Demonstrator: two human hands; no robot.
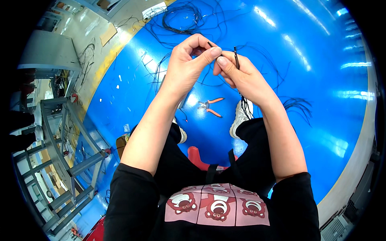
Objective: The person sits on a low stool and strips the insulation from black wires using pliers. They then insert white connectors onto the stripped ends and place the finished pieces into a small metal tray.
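As right hand (246, 76) grips black cable (237, 61), its tip points forward.

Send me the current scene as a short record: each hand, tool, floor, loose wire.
left hand: pinching a thin black piece with thumb and fingers
right hand: holding black wires, thumb close to the left one
tool: orange-handled pliers, handles spread, lying on the floor
floor: blue, glossy
loose wire: tangled black coil beyond the hands
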